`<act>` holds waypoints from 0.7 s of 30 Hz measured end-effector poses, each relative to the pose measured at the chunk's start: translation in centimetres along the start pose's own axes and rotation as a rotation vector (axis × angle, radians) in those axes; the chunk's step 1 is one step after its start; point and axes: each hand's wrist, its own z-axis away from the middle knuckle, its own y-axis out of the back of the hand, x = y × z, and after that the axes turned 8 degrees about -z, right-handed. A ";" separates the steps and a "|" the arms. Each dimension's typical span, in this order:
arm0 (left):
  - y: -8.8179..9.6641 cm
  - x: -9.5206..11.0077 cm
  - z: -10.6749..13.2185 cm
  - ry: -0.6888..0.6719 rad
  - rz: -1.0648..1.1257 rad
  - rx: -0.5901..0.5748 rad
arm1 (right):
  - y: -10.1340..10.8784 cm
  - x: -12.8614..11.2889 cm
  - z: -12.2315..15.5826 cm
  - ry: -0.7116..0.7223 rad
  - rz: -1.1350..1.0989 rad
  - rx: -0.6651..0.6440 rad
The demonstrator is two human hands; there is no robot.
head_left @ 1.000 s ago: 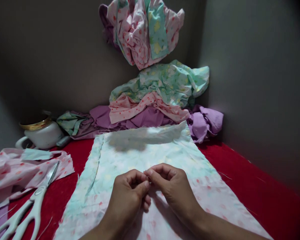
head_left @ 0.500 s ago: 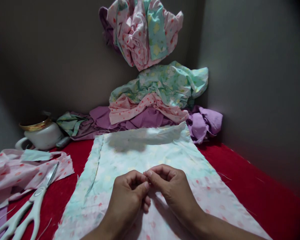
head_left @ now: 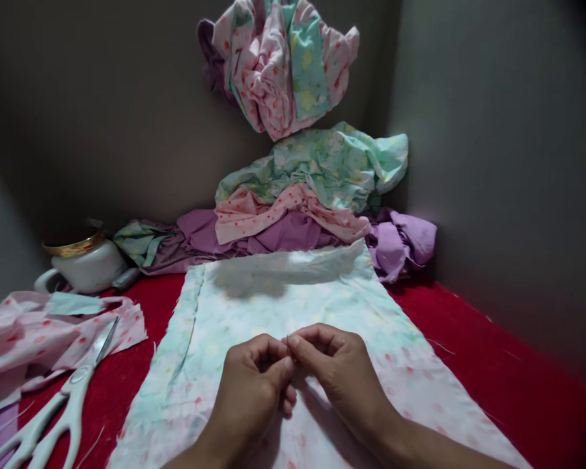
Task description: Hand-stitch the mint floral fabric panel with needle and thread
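Left hand (head_left: 254,384), right hand (head_left: 332,371): fingers pinched shut together on needle (head_left: 287,344), over pale cloth (head_left: 273,306) mid-bench. Step, judged: threading; next needs steady alignment.

Two hands: left hand (head_left: 254,384), right hand (head_left: 334,374). One scissors (head_left: 53,413). One white cup (head_left: 85,264). One flat fabric panel (head_left: 273,306).

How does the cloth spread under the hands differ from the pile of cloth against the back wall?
The spread cloth lies flat and smooth on the red surface; the pile is crumpled and heaped. The spread cloth is pale mint fading to pink; the pile mixes green, pink and purple pieces. Both hands rest on the spread cloth; nothing touches the pile. Both show small printed patterns.
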 end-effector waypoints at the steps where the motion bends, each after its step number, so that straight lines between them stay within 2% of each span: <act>1: 0.0 0.0 0.0 -0.001 0.000 0.002 | 0.0 -0.1 0.0 0.002 -0.007 0.004; 13: 0.0 0.1 0.1 0.011 -0.019 0.010 | 0.4 0.1 -0.2 0.014 0.032 -0.003; 21: 0.3 -0.9 -0.5 0.001 -0.046 0.005 | 0.8 0.6 -0.6 0.019 0.069 -0.050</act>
